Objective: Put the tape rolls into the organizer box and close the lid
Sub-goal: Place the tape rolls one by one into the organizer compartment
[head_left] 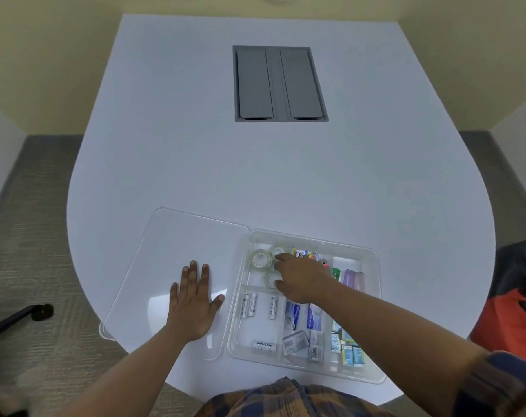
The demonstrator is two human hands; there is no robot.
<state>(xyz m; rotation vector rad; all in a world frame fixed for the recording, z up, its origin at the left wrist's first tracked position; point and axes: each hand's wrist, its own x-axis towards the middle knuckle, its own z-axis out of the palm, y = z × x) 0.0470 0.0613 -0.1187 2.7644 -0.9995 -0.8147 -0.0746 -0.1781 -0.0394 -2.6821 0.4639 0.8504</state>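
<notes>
A: Where are the tape rolls?

B: Three clear rolls [262, 260] lie in the far-left compartment of the open organizer box [373, 299]. The right hand [300, 279] reaches over them, fingers bent, partly hiding two; whether it pinches one, I cannot tell.

A: And the lid?

B: The lid [165, 251] lies flat on the tabletop [255, 176] beside the box, the left hand [194, 308] spread on it.

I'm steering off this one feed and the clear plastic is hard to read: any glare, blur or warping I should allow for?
Head view: wide-angle bend bows the table edges; a soft glare patch sits on the clear lid beside the left hand; the tape rolls are clear and low in contrast against the organizer box, partly behind the right hand; light is even, shadows faint.
</notes>
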